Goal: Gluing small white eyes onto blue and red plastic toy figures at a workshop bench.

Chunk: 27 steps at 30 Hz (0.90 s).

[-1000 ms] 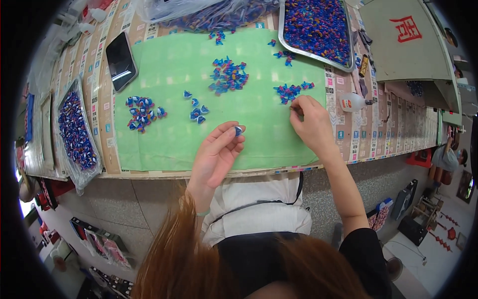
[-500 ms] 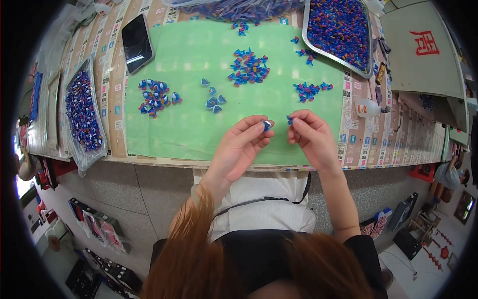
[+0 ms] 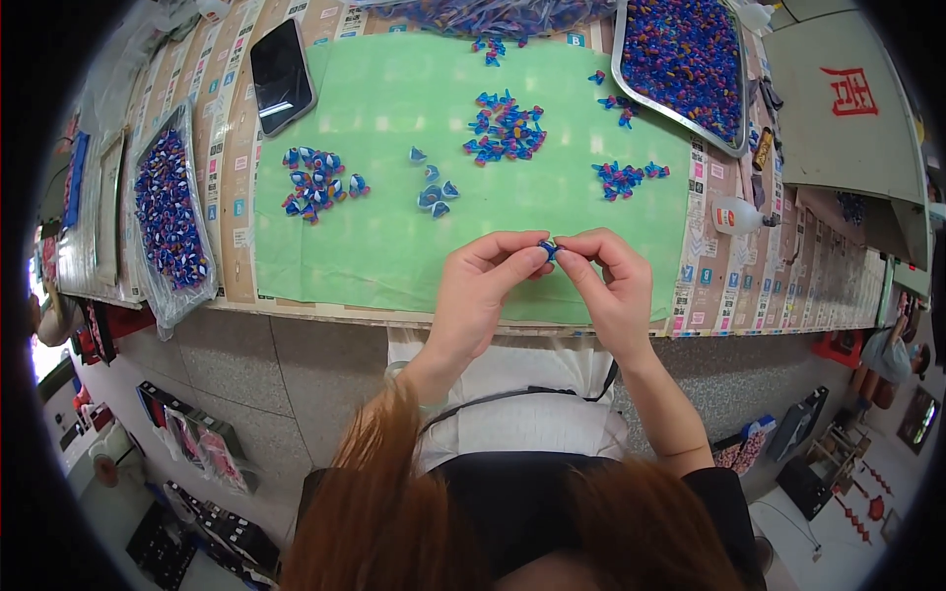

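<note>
The left hand (image 3: 475, 297) and the right hand (image 3: 623, 297) meet over the light-green rectangular cloth (image 3: 365, 258), each thumb and forefinger narrowly pinching the small, rounded blue-and-white piece (image 3: 549, 251), which sits between both sets of fingertips, partly covered by them.

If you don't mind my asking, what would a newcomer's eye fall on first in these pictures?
Probably the bright green cloth across the table's middle, dotted with little piles of colourful pieces. At its near side, the left hand and right hand meet fingertip to fingertip around a small blue piece. A metal tray packed with blue and multicoloured bits stands out at upper right.
</note>
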Each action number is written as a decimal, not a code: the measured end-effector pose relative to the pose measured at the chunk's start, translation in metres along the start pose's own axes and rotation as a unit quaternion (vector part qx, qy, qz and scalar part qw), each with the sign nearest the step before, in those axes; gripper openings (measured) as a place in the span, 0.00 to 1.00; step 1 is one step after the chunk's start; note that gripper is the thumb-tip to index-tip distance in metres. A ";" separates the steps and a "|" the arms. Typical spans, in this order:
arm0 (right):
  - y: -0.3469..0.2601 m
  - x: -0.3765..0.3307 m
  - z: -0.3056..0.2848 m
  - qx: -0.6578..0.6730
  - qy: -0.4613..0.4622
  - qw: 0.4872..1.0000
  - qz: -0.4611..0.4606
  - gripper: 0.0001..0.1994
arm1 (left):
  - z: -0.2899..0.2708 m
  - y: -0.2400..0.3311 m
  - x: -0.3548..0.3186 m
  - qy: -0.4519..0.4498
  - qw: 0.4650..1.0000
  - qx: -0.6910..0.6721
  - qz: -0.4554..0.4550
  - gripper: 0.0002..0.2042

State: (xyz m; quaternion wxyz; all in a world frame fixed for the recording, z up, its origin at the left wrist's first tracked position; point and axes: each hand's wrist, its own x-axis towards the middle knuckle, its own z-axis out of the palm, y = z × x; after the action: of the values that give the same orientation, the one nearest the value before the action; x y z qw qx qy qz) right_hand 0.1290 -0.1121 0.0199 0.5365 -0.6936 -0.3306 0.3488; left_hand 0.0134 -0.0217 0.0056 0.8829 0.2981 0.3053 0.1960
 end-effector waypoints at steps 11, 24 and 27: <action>-0.005 -0.001 0.004 0.211 0.029 0.971 0.106 0.06 | 0.009 -0.003 -0.003 0.036 0.914 0.336 0.226 0.12; -0.001 -0.004 0.008 0.246 0.038 0.964 0.100 0.06 | 0.009 -0.001 -0.002 0.022 0.850 0.426 0.309 0.13; -0.011 -0.004 0.014 0.247 0.073 0.963 0.078 0.05 | 0.007 -0.001 0.000 0.016 0.904 0.343 0.254 0.12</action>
State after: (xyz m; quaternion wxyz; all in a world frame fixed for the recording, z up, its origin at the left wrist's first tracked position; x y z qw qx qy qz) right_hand 0.1141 -0.1061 0.0282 0.6846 -0.5870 -0.1389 0.4092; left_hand 0.0179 -0.0256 0.0092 0.6413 0.6471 0.2813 0.3014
